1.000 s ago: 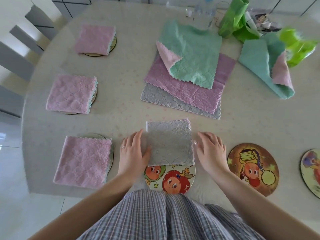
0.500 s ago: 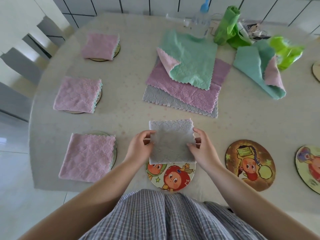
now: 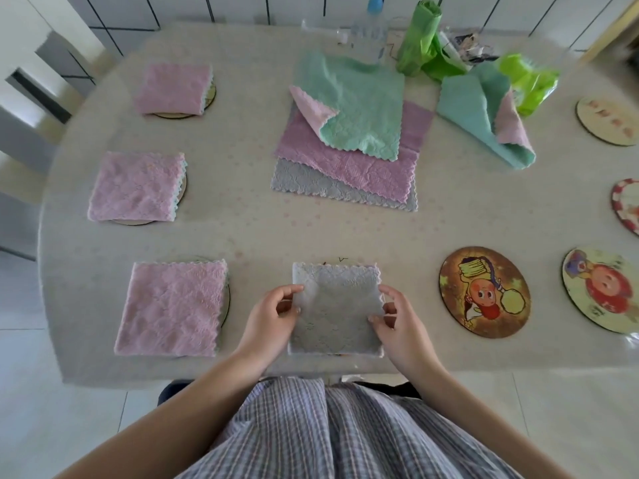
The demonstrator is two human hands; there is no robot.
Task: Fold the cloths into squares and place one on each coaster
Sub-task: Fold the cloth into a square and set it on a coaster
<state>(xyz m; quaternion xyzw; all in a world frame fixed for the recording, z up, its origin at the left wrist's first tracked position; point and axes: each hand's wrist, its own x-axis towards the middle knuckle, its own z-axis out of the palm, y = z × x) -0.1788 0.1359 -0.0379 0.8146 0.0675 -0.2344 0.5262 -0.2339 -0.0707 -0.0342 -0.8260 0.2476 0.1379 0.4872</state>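
Observation:
A grey cloth folded into a square (image 3: 337, 307) sits at the near table edge and hides almost all of the coaster under it. My left hand (image 3: 273, 314) pinches its left edge and my right hand (image 3: 397, 316) pinches its right edge. Three pink folded cloths lie on coasters along the left: near (image 3: 173, 307), middle (image 3: 136, 186), far (image 3: 173, 88). A stack of unfolded cloths (image 3: 349, 146), green over pink over grey, lies mid-table. Bare cartoon coasters lie to the right (image 3: 484, 291) (image 3: 603, 290).
A loose green and pink cloth (image 3: 484, 110) lies at the back right beside green plastic bags (image 3: 427, 43) and a clear bottle (image 3: 366, 32). Two more coasters (image 3: 607, 121) (image 3: 627, 205) sit at the right edge. Chair backs (image 3: 31, 98) stand on the left.
Both hands went from lying flat beside the grey cloth to pinching its side edges. The cloth has shifted toward me and now covers the coaster that showed below it.

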